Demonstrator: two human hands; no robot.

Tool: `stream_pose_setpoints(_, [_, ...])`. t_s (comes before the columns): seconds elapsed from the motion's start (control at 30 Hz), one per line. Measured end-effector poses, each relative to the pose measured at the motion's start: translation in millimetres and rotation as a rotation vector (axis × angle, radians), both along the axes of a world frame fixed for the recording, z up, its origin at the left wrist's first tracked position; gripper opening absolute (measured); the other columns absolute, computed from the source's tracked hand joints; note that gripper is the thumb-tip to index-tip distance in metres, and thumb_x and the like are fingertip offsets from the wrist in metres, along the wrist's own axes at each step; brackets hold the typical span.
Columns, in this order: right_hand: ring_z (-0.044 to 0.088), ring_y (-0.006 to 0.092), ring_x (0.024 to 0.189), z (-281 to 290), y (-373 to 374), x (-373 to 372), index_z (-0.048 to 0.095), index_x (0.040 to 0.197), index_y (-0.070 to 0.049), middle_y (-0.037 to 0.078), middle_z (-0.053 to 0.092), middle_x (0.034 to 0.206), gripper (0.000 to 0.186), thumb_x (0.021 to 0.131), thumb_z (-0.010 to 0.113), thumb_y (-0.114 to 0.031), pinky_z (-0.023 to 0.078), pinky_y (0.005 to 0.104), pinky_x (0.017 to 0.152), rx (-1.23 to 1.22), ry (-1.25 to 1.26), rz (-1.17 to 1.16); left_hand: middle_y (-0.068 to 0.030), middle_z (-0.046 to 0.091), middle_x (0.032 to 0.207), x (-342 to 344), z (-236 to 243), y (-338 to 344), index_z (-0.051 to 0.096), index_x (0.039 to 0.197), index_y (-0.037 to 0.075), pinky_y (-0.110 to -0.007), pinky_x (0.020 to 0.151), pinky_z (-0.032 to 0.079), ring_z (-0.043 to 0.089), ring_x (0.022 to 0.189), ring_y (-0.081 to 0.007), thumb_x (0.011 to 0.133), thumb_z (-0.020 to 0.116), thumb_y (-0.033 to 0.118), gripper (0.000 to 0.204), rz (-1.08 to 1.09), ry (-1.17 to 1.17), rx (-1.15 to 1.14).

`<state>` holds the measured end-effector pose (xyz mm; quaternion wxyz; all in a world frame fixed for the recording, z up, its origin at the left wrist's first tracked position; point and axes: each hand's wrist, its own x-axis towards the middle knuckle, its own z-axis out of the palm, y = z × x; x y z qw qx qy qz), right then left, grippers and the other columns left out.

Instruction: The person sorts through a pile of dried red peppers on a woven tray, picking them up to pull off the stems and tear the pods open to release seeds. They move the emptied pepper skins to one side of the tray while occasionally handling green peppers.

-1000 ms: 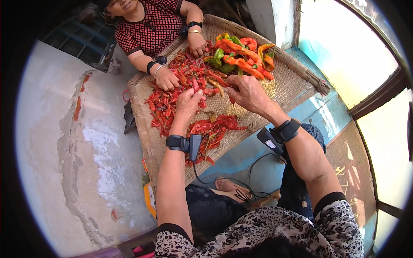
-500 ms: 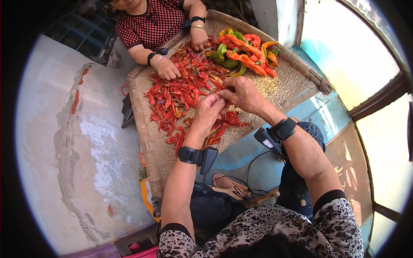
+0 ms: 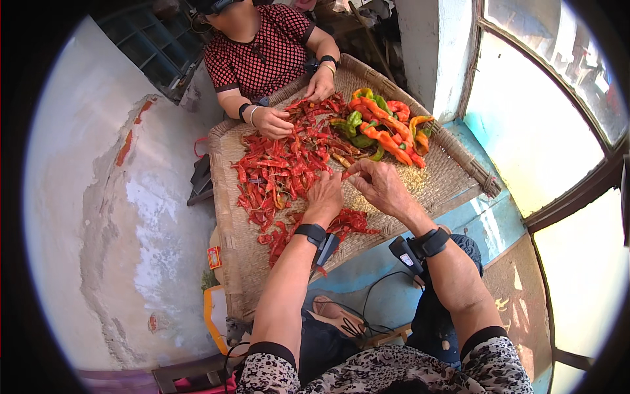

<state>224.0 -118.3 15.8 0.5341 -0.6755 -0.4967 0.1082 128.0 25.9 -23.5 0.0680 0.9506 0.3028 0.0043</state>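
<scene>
fingers of the left hand [image 3: 325, 199] and right hand [image 3: 380, 187] have drawn slightly apart from where they met half a second ago, and the co-worker's right hand [image 3: 272, 123] has lifted a little off the heap [image 3: 282, 164] of chilies.

trouble from here, as i judge it: the chili [image 3: 346, 175] looks thin and dry, so an uneven tug could snap it or shake out its contents; with a loose grip it might drop onto the tray [image 3: 226, 203] and get lost among the rest. another pair of hands works that heap just beyond these fingers, so a bump could knock it away too.

right thumb and forefinger look pressed together on one end of the chili, no gap that i can see. left fingers curl near its other end, but the back of the hand hides the tips, so i can't tell whether they're clamped. the chili sits between both sets of fingers. seeds [image 3: 415, 177] lie just right of the right fingers, peppers [image 3: 394, 134] beyond them.
</scene>
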Motion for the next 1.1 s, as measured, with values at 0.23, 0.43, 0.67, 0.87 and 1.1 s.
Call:
stream_pose_setpoints(0.23, [0.064, 0.0312, 0.063, -8.7, -8.9, 1.4, 0.063, 0.094, 0.003, 0.019, 0.065, 0.071, 0.018, 0.084, 0.063, -0.011, 0.05, 0.0383, 0.059, 0.012, -0.014, -0.021, -0.0218, 0.062, 0.1, -1.5, -4.5, 0.6, 0.058, 0.1, 0.003, -0.049, 0.081, 0.046, 0.059, 0.096, -0.0402, 0.086, 0.051, 0.012, 0.018, 0.023, -0.047, -0.107])
stream_pose_setpoints(0.43, [0.064, 0.0291, 0.063, -15.2, -5.0, 6.3, 0.063, 0.096, 0.004, 0.018, 0.065, 0.072, 0.019, 0.084, 0.063, -0.01, 0.05, 0.0372, 0.059, 0.024, -0.015, -0.02, -0.0185, 0.061, 0.087, -21.2, 41.4, 26.1, 0.053, 0.092, 0.001, -0.044, 0.071, 0.049, 0.06, 0.083, -0.0353, 0.083, 0.057, 0.007, 0.011, 0.066, -0.335, -0.115])
stream_pose_setpoints(0.67, [0.065, 0.0281, 0.064, -5.9, 4.8, 12.1, 0.063, 0.097, 0.003, 0.019, 0.064, 0.071, 0.02, 0.084, 0.064, -0.012, 0.05, 0.0369, 0.06, -0.02, 0.01, -0.017, -0.0168, 0.052, 0.117, -46.1, 36.9, 42.1, 0.052, 0.123, 0.005, -0.045, 0.09, 0.046, 0.049, 0.109, -0.0354, 0.086, 0.062, 0.012, 0.039, -0.113, -0.254, 0.325])
stream_pose_setpoints(0.87, [0.065, 0.0266, 0.067, -13.4, 7.2, 2.7, 0.063, 0.098, 0.004, 0.017, 0.066, 0.077, 0.021, 0.087, 0.063, -0.014, 0.051, 0.0358, 0.062, -0.042, -0.051, 0.008, -0.0175, 0.057, 0.1, -40.8, -5.6, 18.7, 0.055, 0.09, 0.002, -0.047, 0.08, 0.049, 0.056, 0.098, -0.0374, 0.085, 0.053, 0.003, 0.006, -0.228, 0.0, 0.138])
stream_pose_setpoints(1.1, [0.065, 0.0332, 0.067, -11.6, 2.6, 3.3, 0.063, 0.095, 0.003, 0.02, 0.065, 0.075, 0.019, 0.084, 0.064, -0.013, 0.051, 0.0391, 0.062, 0.015, -0.058, -0.008, -0.0214, 0.055, 0.105, -39.0, -3.5, 12.1, 0.055, 0.096, 0.001, -0.047, 0.084, 0.047, 0.055, 0.1, -0.0395, 0.085, 0.051, 0.002, 0.011, -0.157, 0.065, 0.039])
